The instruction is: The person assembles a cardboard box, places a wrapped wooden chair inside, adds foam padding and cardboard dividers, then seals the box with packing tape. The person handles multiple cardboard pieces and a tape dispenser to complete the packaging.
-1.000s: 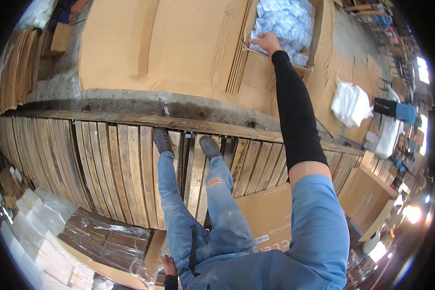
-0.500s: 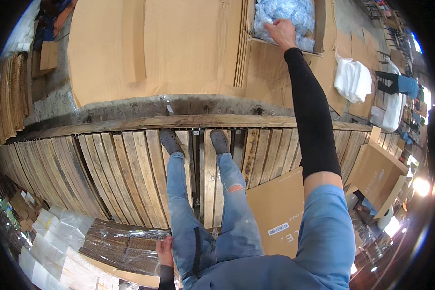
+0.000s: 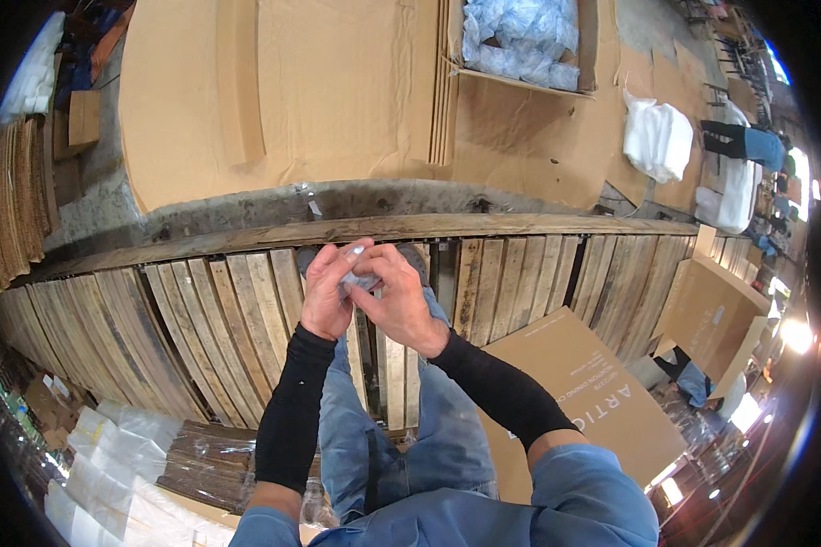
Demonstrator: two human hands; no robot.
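Note:
My left hand [image 3: 327, 294] and my right hand [image 3: 400, 303] meet in front of my shoes, above the wooden slats. Between them is a small clear plastic bag [image 3: 363, 279], bluish and crumpled, gripped by the fingers of both. Its contents are mostly covered by my fingers and cannot be made out. Ahead and to the right stands an open cardboard box [image 3: 531, 82], with many similar bluish plastic bags [image 3: 520, 36] heaped inside. Neither hand touches that box.
Cardboard sheets [image 3: 337, 91] cover the floor ahead. Wooden slats [image 3: 182, 319] run beneath me. A flat carton [image 3: 575, 392] lies at right, near an open carton [image 3: 713, 314]. White foam wrap [image 3: 657, 137] rests beyond. A person [image 3: 748, 146] is far right.
My right hand has come back from the box of plastic bags with one bag. My left hand has risen from beside my leg, and both now hold the bag.

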